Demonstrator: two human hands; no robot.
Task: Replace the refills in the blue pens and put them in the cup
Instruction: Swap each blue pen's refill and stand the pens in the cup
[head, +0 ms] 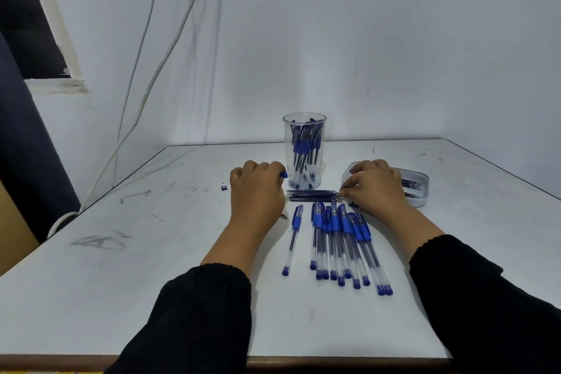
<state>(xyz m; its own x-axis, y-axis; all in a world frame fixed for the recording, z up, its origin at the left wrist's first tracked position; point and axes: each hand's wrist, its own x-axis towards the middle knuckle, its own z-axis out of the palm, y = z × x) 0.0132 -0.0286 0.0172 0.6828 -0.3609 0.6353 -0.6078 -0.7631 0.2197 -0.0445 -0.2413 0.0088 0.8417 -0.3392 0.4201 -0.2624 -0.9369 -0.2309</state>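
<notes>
- Both hands at mid-frame, knuckles up, black sleeves running to the lower edge.
- Far left: small blue end plug (224,188) lies alone on the worktop (121,297), apart from everything else.
- Left hand (256,191): fingers curled round something with a blue tip (283,174) poking out beside the cup; likely a pen or cap, cannot tell which.
- Centre: loose refills (312,195) lie in a thin bundle between the hands. Clear cup (304,150) just behind them, upright, already packed with blue pens.
- Below centre: row of blue pens (337,240) lying side by side, one pen (293,238) a little apart on the left.
- Right hand (375,187): fingertips pinching at the right end of the refill bundle, palm over the shallow clear tray (423,188) holding more refills.
- Handling, as judged: refills are light, thin, bendy and roll easily; pinch one near its end. Pens are stiff and light, smooth on the clear barrel, so hold them at the blue grip.
</notes>
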